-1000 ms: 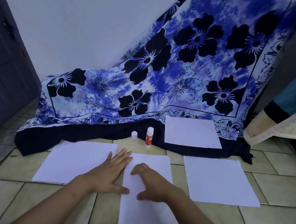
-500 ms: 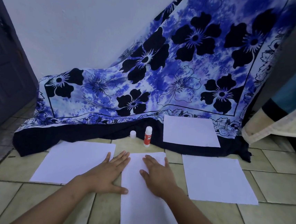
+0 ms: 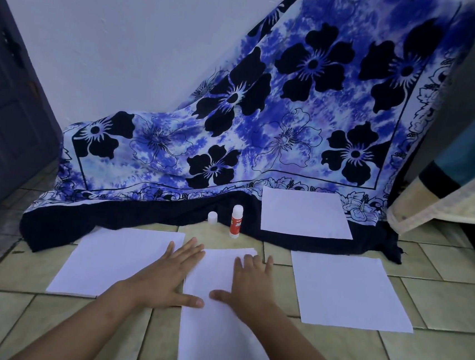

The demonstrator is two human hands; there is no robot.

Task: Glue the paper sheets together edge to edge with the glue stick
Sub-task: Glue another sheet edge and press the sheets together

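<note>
Several white paper sheets lie on the tiled floor. My left hand lies flat with straight fingers across the seam between the left sheet and the middle sheet. My right hand presses flat on the middle sheet's upper part, fingers reaching its far edge. Another sheet lies apart at the right, and one more rests on the cloth behind. The glue stick stands upright just beyond the middle sheet, its white cap standing to its left.
A blue flowered cloth drapes from the wall down onto the floor behind the sheets. A dark door is at the left. Bedding hangs at the right edge.
My right hand went from curled at the middle sheet's top left to flat, sliding up and right towards its far edge. The left hand stayed in place.
</note>
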